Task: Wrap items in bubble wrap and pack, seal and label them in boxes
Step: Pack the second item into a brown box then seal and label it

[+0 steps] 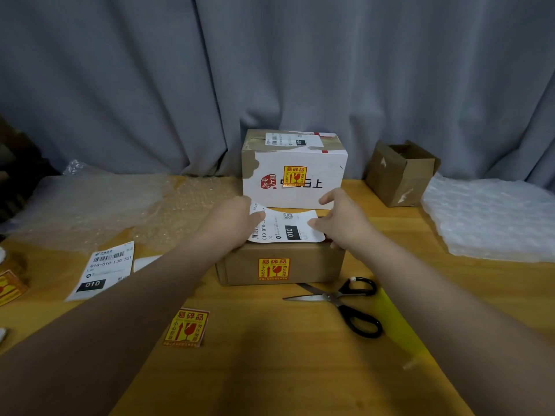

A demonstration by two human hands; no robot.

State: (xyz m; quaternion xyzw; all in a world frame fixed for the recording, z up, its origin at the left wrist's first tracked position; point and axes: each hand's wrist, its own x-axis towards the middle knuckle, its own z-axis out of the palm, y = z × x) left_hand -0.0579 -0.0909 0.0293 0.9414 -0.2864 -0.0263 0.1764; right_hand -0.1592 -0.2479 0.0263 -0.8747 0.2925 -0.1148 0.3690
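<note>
The shipping label (285, 226) bows limply over the brown box (279, 265) on the worktop (270, 370). The left hand (231, 223) and right hand (345, 223) each grip one end by pinching. It looks thin and floppy (probably sticky-backed), so it is best held by its edges.

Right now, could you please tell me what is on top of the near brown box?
A white shipping label, held at its ends by left hand and right hand. The brown box top beneath is hidden; any tape cannot be seen.
</note>
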